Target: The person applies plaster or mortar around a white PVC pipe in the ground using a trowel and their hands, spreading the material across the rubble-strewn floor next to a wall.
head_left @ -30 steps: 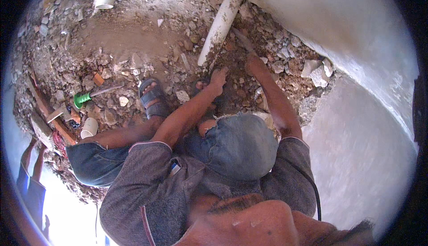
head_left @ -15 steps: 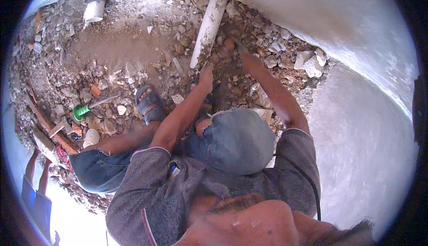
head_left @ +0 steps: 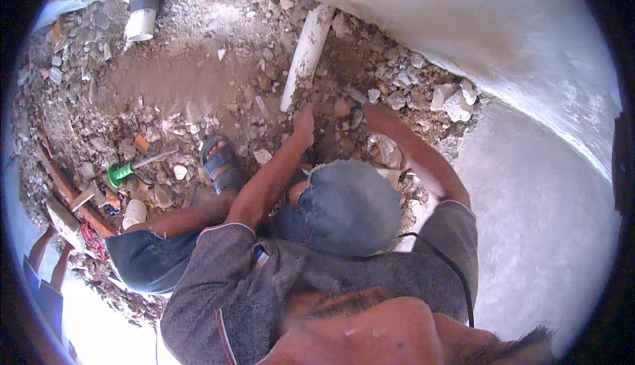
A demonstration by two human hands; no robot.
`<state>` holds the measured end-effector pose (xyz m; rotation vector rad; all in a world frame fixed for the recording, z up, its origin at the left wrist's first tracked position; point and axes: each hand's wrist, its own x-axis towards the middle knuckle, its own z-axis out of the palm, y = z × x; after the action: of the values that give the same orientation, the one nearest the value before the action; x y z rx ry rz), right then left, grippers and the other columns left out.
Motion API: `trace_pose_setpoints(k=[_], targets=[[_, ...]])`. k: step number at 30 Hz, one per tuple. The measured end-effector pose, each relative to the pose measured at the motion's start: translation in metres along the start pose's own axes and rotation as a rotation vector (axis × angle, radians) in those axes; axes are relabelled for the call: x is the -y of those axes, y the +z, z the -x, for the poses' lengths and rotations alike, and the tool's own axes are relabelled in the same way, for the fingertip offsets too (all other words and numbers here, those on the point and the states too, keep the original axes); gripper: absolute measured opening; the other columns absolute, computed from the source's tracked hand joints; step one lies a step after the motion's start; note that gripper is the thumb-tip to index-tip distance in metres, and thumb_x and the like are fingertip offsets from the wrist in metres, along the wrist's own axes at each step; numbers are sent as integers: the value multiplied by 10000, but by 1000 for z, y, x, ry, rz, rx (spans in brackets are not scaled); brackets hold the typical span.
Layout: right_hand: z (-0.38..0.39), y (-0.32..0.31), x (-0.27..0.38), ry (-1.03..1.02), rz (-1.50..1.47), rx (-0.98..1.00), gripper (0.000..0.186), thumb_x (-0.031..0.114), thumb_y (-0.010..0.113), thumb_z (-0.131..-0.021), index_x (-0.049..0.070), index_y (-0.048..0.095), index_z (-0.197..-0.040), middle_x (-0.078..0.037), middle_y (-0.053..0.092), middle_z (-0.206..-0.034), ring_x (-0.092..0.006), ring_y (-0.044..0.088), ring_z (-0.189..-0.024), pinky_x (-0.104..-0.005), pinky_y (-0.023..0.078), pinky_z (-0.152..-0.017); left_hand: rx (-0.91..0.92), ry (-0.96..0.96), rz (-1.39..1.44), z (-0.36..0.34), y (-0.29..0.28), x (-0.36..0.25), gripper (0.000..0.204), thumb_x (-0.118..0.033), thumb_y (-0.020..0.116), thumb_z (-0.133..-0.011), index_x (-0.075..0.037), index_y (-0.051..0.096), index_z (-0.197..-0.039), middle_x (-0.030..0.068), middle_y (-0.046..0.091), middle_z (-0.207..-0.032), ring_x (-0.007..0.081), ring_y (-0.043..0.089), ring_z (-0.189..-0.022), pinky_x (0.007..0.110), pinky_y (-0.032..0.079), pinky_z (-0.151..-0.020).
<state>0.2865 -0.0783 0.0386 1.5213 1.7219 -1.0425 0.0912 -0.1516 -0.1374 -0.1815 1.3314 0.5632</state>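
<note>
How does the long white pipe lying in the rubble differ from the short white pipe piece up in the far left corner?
The long white plastic pipe lies slanted across the stony rubble, while the short white pipe piece sits at the far left corner with a darker grey part behind it. The long pipe's lower end is close to the left hand; the short piece lies far from both hands. Its open end shows; the long one's ends do not. Both are white, round and dusty.

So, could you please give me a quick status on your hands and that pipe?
Both hands down in the rubble. Left hand beside the white pipe's lower end. Right hand among stones; grip unclear. Loose rubble surrounds the pipe.
</note>
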Motion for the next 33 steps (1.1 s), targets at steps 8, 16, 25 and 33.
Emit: trace_pose_setpoints(k=[8, 16, 25, 33], targets=[[-32, 36, -12, 156, -261, -6, 524, 78, 564, -712, -82, 396, -1183, -273, 612, -898, -393, 617, -834, -435, 504, -712, 145, -19, -172, 17, 13, -12, 550, -393, 534, -834, -72, 375, -1252, 70, 503, -1109, 191, 476, -942, 358, 394, -810], [-68, 53, -64, 111, -60, -188, 536, 140, 582, -714, -58, 409, -1182, -246, 620, -857, -374, 620, -829, -456, 502, -693, 18, 146, -194, 42, 28, -14, 670, -369, 575, -823, -4, 298, -1312, 154, 457, -1227, 247, 472, -1060, 387, 402, -867], [-43, 98, -41, -304, -13, 38, 413, 174, 558, -742, -21, 513, -1103, -219, 619, -794, -343, 615, -683, -442, 491, -629, -66, 59, -189, 55, 38, -19, 682, -386, 552, -854, -60, 249, -1371, 158, 391, -1316, 279, 448, -1126, 413, 386, -917], [-33, 126, -7, -86, -476, 100, 396, 169, 570, -747, 11, 530, -1108, -220, 611, -880, -350, 604, -801, -445, 482, -710, -416, 197, -666, 28, 65, -2, 767, -450, 626, -779, -65, 281, -1346, 162, 401, -1297, 290, 452, -1125, 440, 425, -859]])
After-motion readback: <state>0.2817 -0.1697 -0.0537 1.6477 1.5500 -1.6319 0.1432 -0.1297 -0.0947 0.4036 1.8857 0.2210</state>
